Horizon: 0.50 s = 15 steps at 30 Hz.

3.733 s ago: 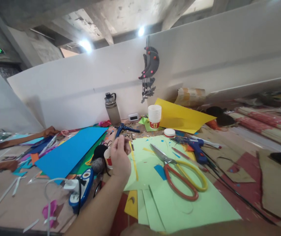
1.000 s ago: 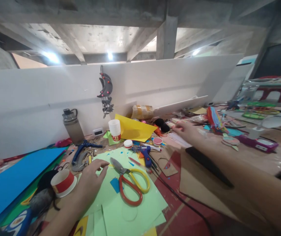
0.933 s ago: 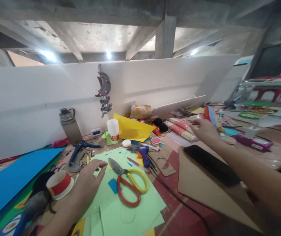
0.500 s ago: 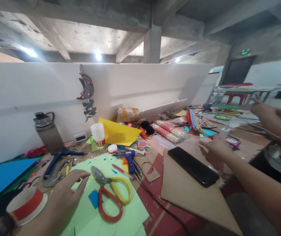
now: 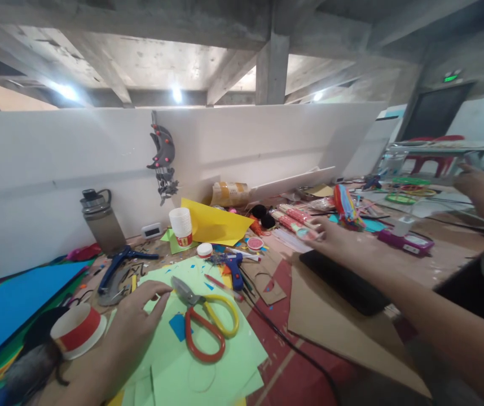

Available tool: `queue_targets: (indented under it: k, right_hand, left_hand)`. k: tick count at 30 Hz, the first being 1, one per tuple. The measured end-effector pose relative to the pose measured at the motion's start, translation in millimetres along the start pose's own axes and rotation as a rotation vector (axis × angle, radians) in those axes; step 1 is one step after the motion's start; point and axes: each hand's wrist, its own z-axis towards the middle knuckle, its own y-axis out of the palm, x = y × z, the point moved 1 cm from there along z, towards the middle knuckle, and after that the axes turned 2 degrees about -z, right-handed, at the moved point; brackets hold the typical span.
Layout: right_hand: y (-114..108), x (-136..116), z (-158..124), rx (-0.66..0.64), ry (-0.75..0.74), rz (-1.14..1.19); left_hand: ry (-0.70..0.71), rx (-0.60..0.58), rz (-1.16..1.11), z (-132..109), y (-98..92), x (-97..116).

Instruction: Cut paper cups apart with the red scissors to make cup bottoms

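Left grip (image 5: 134, 324) lay flat on the green paper (image 5: 225, 361), fingers spread, holding nothing. Scissors (image 5: 208, 327) lay unheld just right of its fingertips, and a paper cup (image 5: 78, 338) lay tipped to its left. The paper showed slits and loose scraps, so cutting was judged partly done.

Farther out, the right grip (image 5: 337, 241) reached over a black phone (image 5: 343, 282) on a cardboard sheet (image 5: 330, 332). A small pink piece (image 5: 308, 233) sat at its fingertips. Whether it was pinched or merely touched could not be told.
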Motion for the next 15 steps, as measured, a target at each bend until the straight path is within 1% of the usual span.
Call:
queue_targets:
  k: [1,2,4,6,8,10,12,15]
  right_hand:
    - [4,-16,-6,-0.047,-0.06,0.017]
    - [9,-31,-12,-0.154,-0.128,0.018]
    - [19,-54,-21,-0.226,-0.137,0.002]
    - [30,-69,-27,-0.259,-0.129,-0.04]
    - [38,-76,-30,-0.274,-0.124,-0.075]
    - [42,-77,-32,-0.284,-0.121,-0.102]
    - [42,-76,-30,-0.292,-0.108,-0.124]
    - [39,-77,-18,-0.275,-0.088,-0.124]
  left_hand:
    - [-0.003,-0.012,-0.007,-1,0.5,1]
    - [-0.004,-0.024,-0.015,-2,0.9,2]
    - [0.005,-0.045,-0.03,-4,1.4,5]
    - [0.026,-0.057,-0.034,-6,1.4,7]
    - [0.05,-0.062,-0.036,-7,0.7,9]
    - [0.073,-0.063,-0.047,-7,-0.2,10]
    - [0.094,-0.062,-0.063,-6,-0.9,11]
    - [0.12,-0.068,-0.086,-6,-0.9,12]
